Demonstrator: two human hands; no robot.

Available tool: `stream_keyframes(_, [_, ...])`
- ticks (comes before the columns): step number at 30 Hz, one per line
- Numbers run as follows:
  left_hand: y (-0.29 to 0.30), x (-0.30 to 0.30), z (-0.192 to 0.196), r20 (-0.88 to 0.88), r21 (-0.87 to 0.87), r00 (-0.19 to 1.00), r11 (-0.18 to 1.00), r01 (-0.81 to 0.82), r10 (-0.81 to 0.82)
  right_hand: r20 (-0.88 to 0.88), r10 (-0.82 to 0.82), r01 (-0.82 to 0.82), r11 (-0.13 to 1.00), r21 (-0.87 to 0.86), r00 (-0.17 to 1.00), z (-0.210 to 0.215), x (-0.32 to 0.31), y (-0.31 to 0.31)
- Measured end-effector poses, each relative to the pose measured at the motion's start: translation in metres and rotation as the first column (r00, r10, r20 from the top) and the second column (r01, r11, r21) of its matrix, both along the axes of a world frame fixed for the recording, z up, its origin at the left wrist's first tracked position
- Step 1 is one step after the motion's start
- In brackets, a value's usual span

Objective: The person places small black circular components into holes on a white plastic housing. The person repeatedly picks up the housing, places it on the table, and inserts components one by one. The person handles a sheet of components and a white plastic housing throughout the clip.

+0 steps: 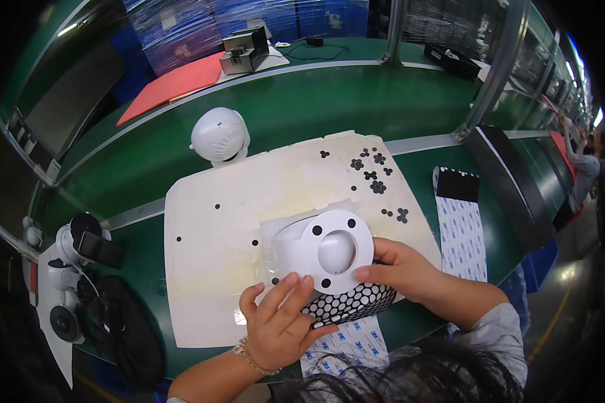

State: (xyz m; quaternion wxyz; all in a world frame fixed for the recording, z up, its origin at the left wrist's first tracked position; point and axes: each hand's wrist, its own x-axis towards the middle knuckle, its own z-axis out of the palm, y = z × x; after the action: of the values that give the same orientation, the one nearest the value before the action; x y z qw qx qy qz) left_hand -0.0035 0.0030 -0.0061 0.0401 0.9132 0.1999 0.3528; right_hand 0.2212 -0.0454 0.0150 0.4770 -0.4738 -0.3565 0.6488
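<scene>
A white plastic housing with a flat round base and a large center hole is tilted toward me. Black round pads sit on the base's face. My left hand steadies the housing, its fingertips at the lower left rim and its fingers somewhat apart. On the other side, my right hand grips the rim, with its thumb on the face and its fingers partly hidden. A black sheet with white circle outlines lies just below the housing, close to my left thumb. Clear plastic wrapping shows behind the housing.
A pale board bears scattered black pads. Beyond it stands a white rounded device. At left are white devices and a black cloth-like item. A printed backing sheet and long black bar lie right.
</scene>
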Motion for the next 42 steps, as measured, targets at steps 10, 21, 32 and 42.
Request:
stream_keyframes(10, [0.004,-0.01,0.001,0.069,-0.15,0.974,0.963,0.224,-0.216,0.016,-0.318,0.295,0.897,0.328,0.948,0.014,0.049,0.081])
stream_keyframes(21, [0.014,-0.004,0.0,0.087,-0.239,0.932,0.9,0.363,-0.353,0.75,-0.559,-0.101,0.82,0.564,-0.355,-0.067,0.156,0.195])
stream_keyframes(32, [0.016,-0.014,-0.006,0.241,-0.219,0.871,0.85,0.479,-0.429,0.913,-0.405,-0.491,0.786,0.375,0.049,-0.045,-0.024,0.243])
stream_keyframes(42, [0.017,-0.01,0.0,0.233,-0.168,0.868,0.861,0.479,-0.438,0.715,-0.682,-0.128,0.704,0.699,0.154,-0.019,0.035,0.253])
